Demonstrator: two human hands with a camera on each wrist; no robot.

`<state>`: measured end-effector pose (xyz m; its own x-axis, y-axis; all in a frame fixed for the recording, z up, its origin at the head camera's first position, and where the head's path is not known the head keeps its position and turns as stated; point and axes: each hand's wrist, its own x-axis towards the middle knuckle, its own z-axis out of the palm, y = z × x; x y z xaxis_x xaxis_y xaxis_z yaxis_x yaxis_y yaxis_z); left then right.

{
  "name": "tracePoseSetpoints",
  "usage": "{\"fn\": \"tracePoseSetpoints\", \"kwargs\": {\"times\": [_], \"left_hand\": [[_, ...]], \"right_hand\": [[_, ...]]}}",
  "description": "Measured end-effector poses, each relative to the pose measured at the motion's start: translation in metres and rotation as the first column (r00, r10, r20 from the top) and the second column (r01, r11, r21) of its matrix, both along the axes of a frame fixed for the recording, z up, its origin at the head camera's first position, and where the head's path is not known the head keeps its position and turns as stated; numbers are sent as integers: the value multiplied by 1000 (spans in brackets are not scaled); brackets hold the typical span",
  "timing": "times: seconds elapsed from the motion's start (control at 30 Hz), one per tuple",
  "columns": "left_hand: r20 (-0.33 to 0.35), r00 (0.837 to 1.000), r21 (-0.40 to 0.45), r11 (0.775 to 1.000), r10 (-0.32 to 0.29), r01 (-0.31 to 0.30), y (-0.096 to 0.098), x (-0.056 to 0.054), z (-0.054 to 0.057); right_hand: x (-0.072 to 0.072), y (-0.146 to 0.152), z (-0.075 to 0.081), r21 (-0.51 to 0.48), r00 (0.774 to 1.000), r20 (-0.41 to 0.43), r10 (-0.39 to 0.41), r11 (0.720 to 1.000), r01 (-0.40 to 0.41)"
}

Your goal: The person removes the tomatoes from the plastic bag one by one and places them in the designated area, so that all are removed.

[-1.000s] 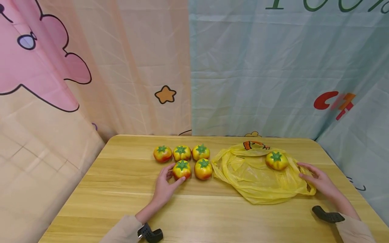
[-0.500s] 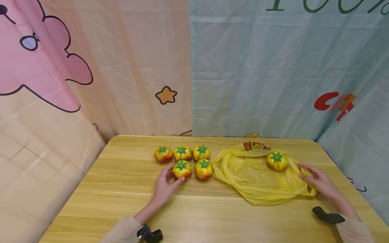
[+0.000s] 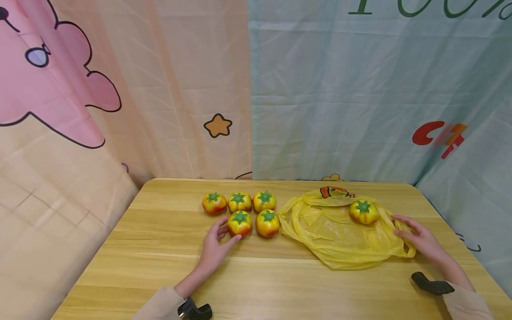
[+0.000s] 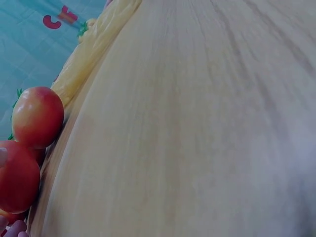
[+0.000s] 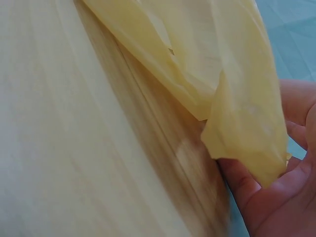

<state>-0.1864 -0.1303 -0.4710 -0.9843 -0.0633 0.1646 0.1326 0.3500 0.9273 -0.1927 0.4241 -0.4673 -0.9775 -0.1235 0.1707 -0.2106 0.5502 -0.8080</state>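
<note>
Several yellow-red tomatoes with green star-shaped tops stand on the wooden table. My left hand point(image 3: 216, 246) is beside the front left tomato point(image 3: 239, 223), its fingers at the left side and the thumb at the front edge, lying loosely about it. A front right tomato point(image 3: 267, 223) stands next to it; in the left wrist view tomatoes point(image 4: 38, 117) show at the left edge. My right hand point(image 3: 426, 242) holds the right edge of a thin yellow plastic bag point(image 3: 340, 240). In the right wrist view the bag point(image 5: 247, 118) runs between thumb and fingers. One tomato point(image 3: 364, 212) sits on the bag.
Behind the front pair, a row of tomatoes point(image 3: 239, 202) stands near the back of the table point(image 3: 256, 284). Printed curtains point(image 3: 320, 98) hang behind the table and at its sides. A black device point(image 3: 432, 284) is strapped on each wrist.
My left thumb has slid slightly down and left, off the front of the tomato. The right hand and the bag look the same.
</note>
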Motion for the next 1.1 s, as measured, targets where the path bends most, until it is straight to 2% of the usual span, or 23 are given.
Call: {"fn": "tracePoseSetpoints", "kwargs": {"times": [0.27,0.6,0.77,0.9,0.97,1.1], "left_hand": [[-11,1000,-2,1000,27,-27,-1,6,3],[-67,996,-7,998,56,-56,0,11,16],[-79,995,-7,999,53,-54,4,16,25],[-118,992,-15,998,51,-53,10,22,32],[-148,988,-19,999,43,-46,13,24,34],[-157,987,-17,1000,23,-26,21,27,38]], "right_hand": [[2,-1,1,19,1000,4,-4,1000,4],[2,0,1,5,1000,27,-10,1000,10],[1,1,-1,-1,1000,23,-3,1000,3],[1,1,0,2,1000,28,-1,1000,1],[1,1,0,2,1000,28,-1,1000,1],[2,1,1,5,1000,19,-2,1000,2]]}}
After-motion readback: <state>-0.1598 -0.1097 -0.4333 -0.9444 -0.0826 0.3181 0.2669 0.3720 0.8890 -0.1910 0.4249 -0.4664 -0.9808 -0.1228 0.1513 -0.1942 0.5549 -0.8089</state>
